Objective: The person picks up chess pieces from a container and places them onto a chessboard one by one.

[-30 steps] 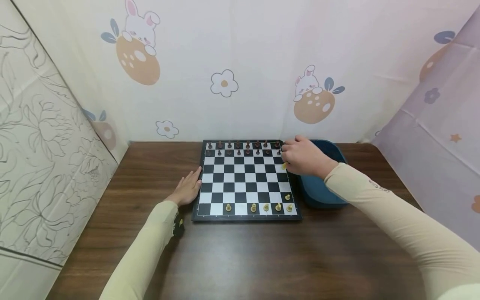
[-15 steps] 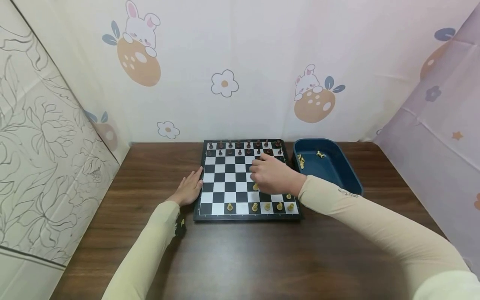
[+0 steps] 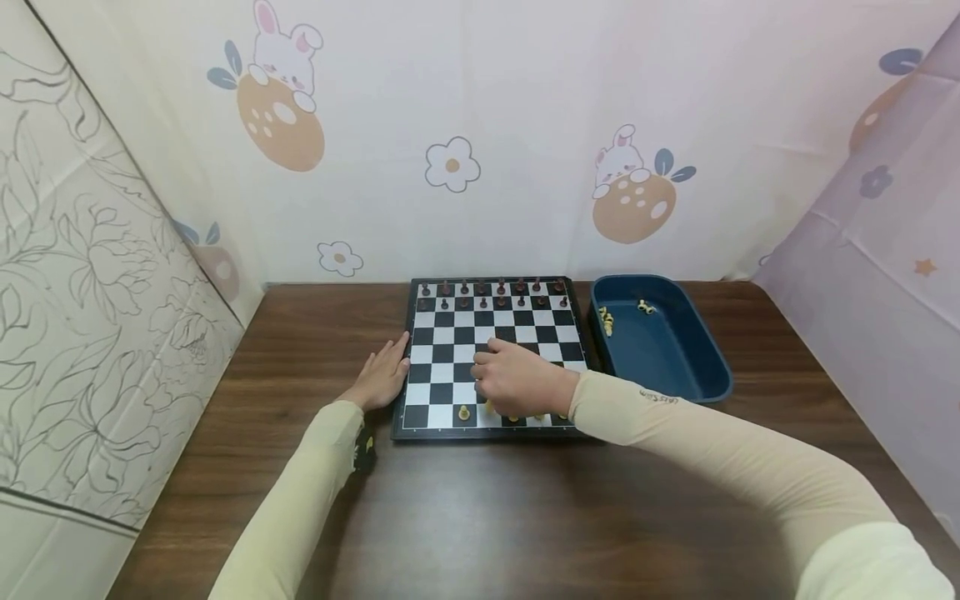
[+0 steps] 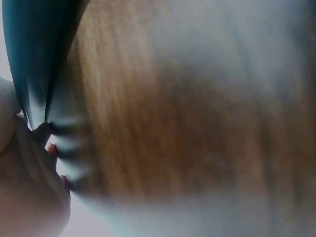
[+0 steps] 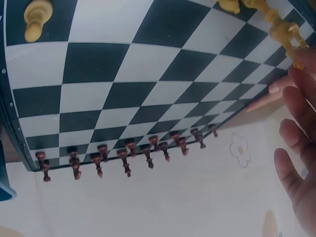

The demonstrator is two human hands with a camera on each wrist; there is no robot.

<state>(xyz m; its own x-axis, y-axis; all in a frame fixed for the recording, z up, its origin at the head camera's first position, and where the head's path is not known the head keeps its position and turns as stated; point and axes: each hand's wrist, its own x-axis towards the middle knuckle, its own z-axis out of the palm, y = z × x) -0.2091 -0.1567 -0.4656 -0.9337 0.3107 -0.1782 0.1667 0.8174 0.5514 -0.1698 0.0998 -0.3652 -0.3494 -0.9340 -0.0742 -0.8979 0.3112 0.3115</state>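
Note:
A black-and-white chessboard (image 3: 442,372) lies on the wooden table. My right hand (image 3: 516,379) is over its near row, pinching a yellow chess piece (image 5: 280,30) by its top in the right wrist view. In the head view that piece (image 3: 490,407) shows just below the fingers, between other yellow pieces. A yellow chess piece (image 3: 464,412) stands to its left, and others are partly hidden by my right hand. My left hand (image 3: 381,375) rests with extended fingers against the board's left edge. Two rows of dark red chess pieces (image 3: 483,302) stand along the far side.
A blue plastic bin (image 3: 675,358) stands to the right of the board, with several yellow pieces (image 3: 607,321) lying in it. A lone yellow pawn (image 5: 37,19) stands on the board in the right wrist view. A patterned curtain (image 3: 525,200) hangs behind the table (image 3: 450,517).
My right hand has moved from the bin's edge leftward and toward the near row, carrying a yellow chess piece. The bin's inside has come into view. The left hand has stayed at the board's edge.

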